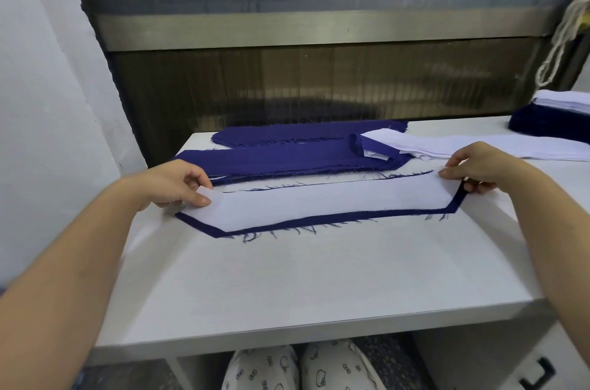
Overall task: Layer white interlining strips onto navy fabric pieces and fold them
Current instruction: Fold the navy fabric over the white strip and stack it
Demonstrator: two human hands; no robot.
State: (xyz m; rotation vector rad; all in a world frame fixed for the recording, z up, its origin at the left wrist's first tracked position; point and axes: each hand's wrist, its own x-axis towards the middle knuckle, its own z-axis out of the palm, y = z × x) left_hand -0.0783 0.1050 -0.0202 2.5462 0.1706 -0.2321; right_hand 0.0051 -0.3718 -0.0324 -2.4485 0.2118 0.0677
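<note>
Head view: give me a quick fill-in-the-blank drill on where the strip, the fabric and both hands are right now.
1. The white interlining strip lies on top of a ____ fabric piece.
2. The left hand pinches the strip's ____ end.
3. The right hand holds the ____ end.
4. The stack of spare white strips lies nearer the ____ hand.

Missing words: navy; left; right; right
</note>
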